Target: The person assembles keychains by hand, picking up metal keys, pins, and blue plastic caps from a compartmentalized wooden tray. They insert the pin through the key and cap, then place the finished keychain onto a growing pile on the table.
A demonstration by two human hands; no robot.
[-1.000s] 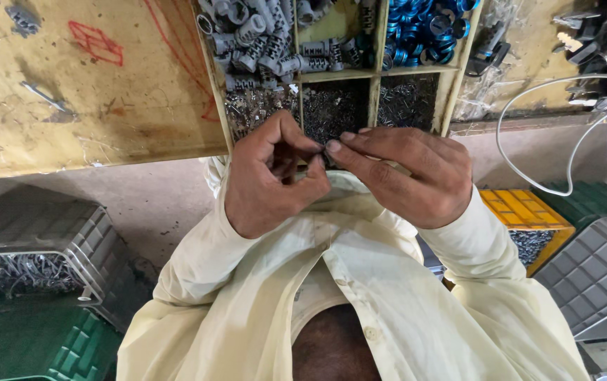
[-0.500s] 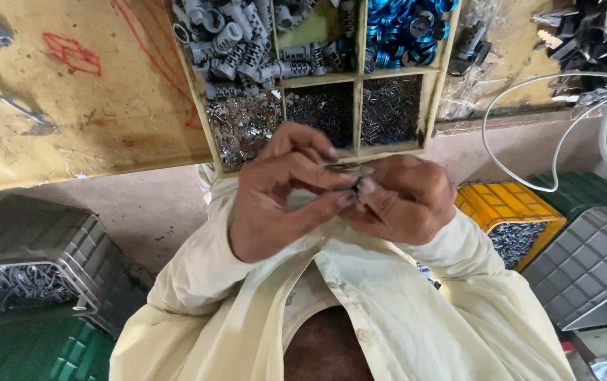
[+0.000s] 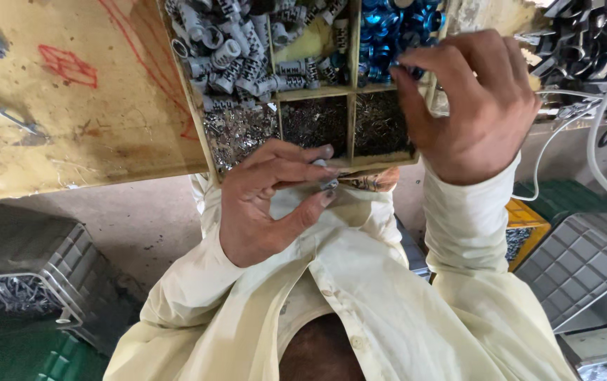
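Head view, only view supplied. The left hand [image 3: 265, 201] is held just below the near edge of a divided wooden tray [image 3: 349, 90], fingers curled and thumb pressed toward the fingertips, pinching a small grey metal part [image 3: 326, 176] (its exact form is too small to tell). The part sits just in front of the tray's lower rim, above the cream-coloured sleeves.

The right hand [image 3: 469, 106] is raised over the tray's upper right compartment, fingertips closed together among the blue rings [image 3: 388, 25]; whether a ring is actually gripped cannot be told, as the fingers cover the contact.

Tray contents: grey threaded sleeves [image 3: 236, 49] in the upper left compartments, fine dark metal pieces in the lower ones. The tray rests on a worn yellow board [image 3: 71, 113] bearing red marks. A grey plastic crate [image 3: 21, 282] stands at lower left, a yellow crate [image 3: 525, 229] at right, white cable [image 3: 599, 141] beside it.
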